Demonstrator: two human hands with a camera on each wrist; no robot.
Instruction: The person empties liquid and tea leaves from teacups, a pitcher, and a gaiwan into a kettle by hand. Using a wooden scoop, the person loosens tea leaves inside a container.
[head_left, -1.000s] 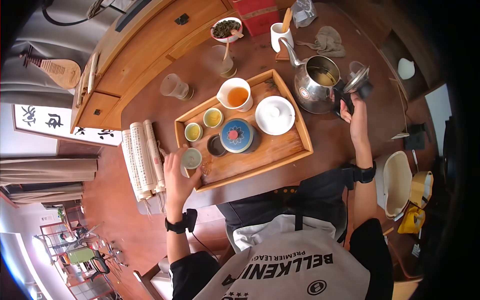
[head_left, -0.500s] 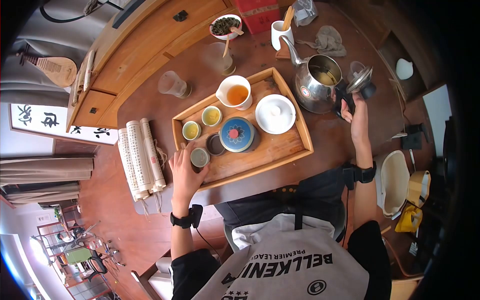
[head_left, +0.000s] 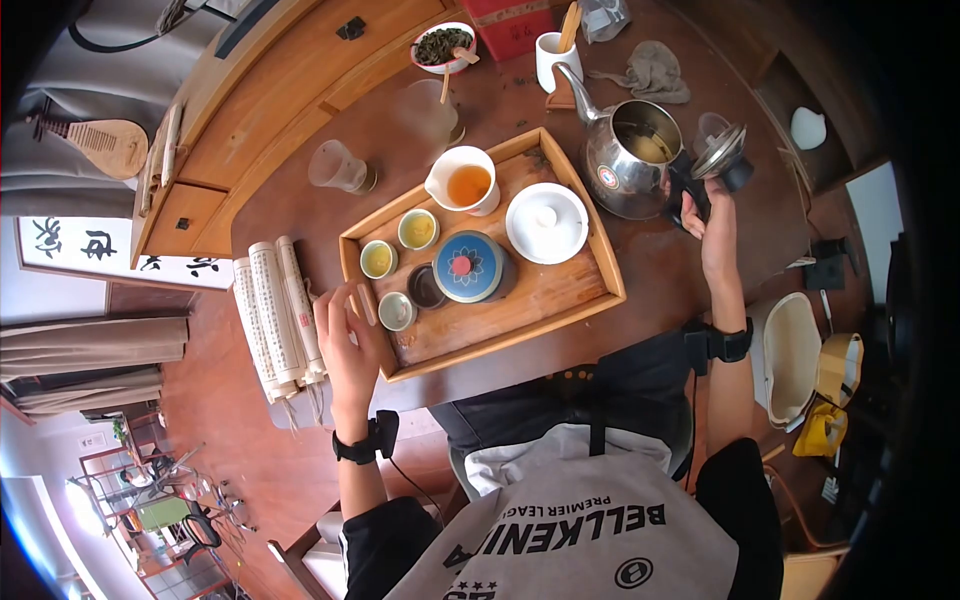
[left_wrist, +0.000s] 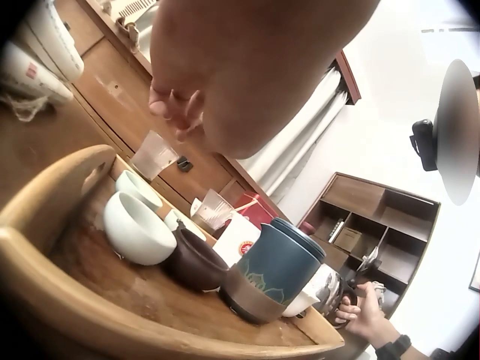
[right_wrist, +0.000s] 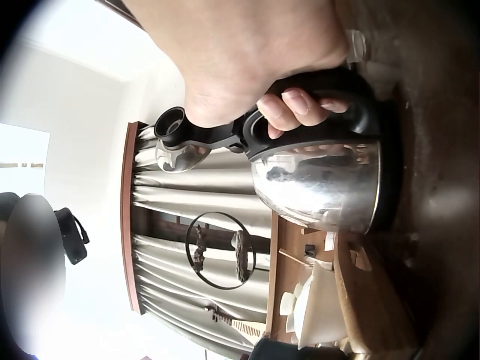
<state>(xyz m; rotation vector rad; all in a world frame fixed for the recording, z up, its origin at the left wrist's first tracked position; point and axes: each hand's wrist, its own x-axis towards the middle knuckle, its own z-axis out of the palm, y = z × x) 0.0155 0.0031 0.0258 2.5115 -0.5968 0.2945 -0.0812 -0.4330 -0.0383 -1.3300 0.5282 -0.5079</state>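
Note:
In the head view my left hand hovers at the left edge of the wooden tray, fingers loosely bent and holding nothing. Just right of it an empty pale cup stands on the tray, beside a dark brown piece and a blue lidded pot. Two cups of yellow tea stand behind. My right hand grips the black handle of the steel kettle, whose lid is tilted up. In the right wrist view its fingers curl round the handle.
A pitcher of amber tea and a white lidded bowl share the tray. Paper scrolls lie left. Behind are two glasses, a bowl of leaves, a white holder and a grey cloth.
My left hand has let go of the empty cup and drawn back left. The cup has shifted right, onto the tray. My right hand keeps its hold on the kettle.

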